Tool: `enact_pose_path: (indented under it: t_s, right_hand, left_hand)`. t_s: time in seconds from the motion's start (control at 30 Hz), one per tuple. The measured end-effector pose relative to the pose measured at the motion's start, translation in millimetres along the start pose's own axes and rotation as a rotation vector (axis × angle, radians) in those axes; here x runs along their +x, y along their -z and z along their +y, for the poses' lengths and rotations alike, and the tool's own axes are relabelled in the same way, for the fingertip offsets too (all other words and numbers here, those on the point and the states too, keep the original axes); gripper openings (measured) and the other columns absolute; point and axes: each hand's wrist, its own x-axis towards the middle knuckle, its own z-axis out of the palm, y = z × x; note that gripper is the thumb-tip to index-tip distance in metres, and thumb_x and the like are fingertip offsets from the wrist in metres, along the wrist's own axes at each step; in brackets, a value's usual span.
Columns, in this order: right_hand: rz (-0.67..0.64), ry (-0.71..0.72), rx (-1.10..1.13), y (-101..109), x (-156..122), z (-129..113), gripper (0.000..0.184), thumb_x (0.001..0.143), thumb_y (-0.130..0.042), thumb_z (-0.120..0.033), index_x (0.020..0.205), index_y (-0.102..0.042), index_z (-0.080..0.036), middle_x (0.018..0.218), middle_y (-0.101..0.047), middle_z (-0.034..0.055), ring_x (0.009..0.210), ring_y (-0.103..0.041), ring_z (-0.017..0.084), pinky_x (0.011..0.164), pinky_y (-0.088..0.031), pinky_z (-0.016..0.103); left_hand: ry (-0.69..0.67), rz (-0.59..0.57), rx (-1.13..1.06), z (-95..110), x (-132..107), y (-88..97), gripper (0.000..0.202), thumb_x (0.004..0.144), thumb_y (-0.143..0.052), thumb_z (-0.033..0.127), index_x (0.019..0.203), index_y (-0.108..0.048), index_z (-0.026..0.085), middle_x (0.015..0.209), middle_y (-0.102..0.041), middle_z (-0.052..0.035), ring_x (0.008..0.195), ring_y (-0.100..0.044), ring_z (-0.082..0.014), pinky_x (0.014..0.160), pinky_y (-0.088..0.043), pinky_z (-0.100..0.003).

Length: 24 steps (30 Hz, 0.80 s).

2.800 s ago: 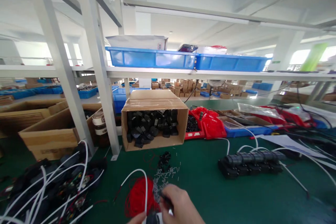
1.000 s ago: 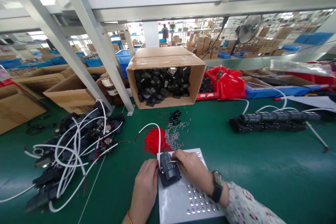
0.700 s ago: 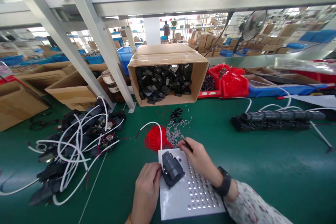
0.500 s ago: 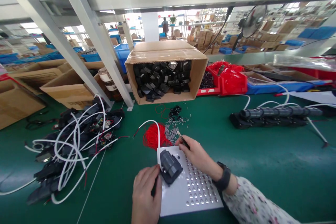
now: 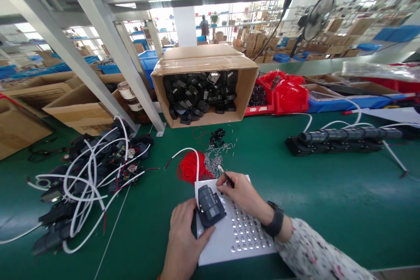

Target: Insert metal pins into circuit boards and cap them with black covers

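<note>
A black plastic housing with a white cable lies on a white perforated plate on the green bench. My left hand grips the housing's near left side. My right hand pinches thin tweezers, whose tip holds a small metal pin just beyond the plate's far edge, beside a scatter of small metal pins and a red wire bundle.
An open cardboard box of black parts lies on its side behind. A heap of black housings with white cables lies at left. A row of black parts and red bins sit at right. Shelf posts stand at back left.
The view tilted down from the shelves to the bench. My right hand moved from the housing out to the pin pile with the tweezers and came back holding a pin; my left hand shifted its hold.
</note>
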Motion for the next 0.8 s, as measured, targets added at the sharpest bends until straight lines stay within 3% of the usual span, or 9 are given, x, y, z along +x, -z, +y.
enact_pose_path:
  t_s: [0.2,0.4,0.63,0.7,0.8]
  right_hand:
    - [-0.024,0.059,-0.003,-8,-6,0,0.014,0.075,-0.057,-0.004,0.070,-0.061,-0.016,0.064,-0.059,-0.0021,0.062,-0.052,0.014,0.057,-0.038,0.022]
    - [-0.029,0.207,-0.052,-11,-12,5,0.019,0.080,-0.051,-0.003,0.079,-0.065,-0.017,0.082,-0.064,0.0049,0.080,-0.058,0.019,0.073,-0.043,0.029]
    - [-0.185,0.158,-0.039,3,-15,5,0.020,0.086,-0.053,-0.013,0.087,-0.072,-0.019,0.084,-0.072,0.0010,0.079,-0.066,0.019,0.071,-0.051,0.027]
    - [-0.174,0.130,-0.097,10,-10,8,0.019,0.087,-0.053,-0.016,0.086,-0.072,-0.019,0.082,-0.072,0.0009,0.076,-0.067,0.019,0.066,-0.051,0.026]
    - [-0.036,0.092,-0.257,22,8,14,0.023,0.091,-0.050,-0.023,0.088,-0.071,-0.015,0.082,-0.071,0.0057,0.074,-0.065,0.022,0.065,-0.050,0.030]
  left_hand:
    - [0.000,0.001,-0.008,-9,-6,-1.9,0.051,0.071,-0.073,0.038,0.112,-0.054,0.015,0.109,-0.062,-0.0138,0.102,-0.057,-0.0324,0.087,-0.049,-0.048]
    - [0.029,-0.003,-0.013,-9,-7,-3.1,0.052,0.071,-0.072,0.041,0.113,-0.055,0.015,0.110,-0.062,-0.0143,0.103,-0.057,-0.0331,0.089,-0.049,-0.049]
    - [0.076,-0.020,-0.049,-6,-9,-5.9,0.049,0.073,-0.072,0.037,0.114,-0.055,0.016,0.113,-0.061,-0.0142,0.106,-0.056,-0.0330,0.091,-0.048,-0.051]
    - [0.064,-0.022,-0.055,-2,-5,1.6,0.052,0.075,-0.070,0.041,0.117,-0.054,0.015,0.115,-0.061,-0.0153,0.108,-0.055,-0.0341,0.092,-0.047,-0.053]
    - [0.022,0.051,-0.099,17,0,33.9,0.054,0.081,-0.059,0.048,0.123,-0.052,0.016,0.122,-0.057,-0.0170,0.112,-0.054,-0.0340,0.093,-0.047,-0.052]
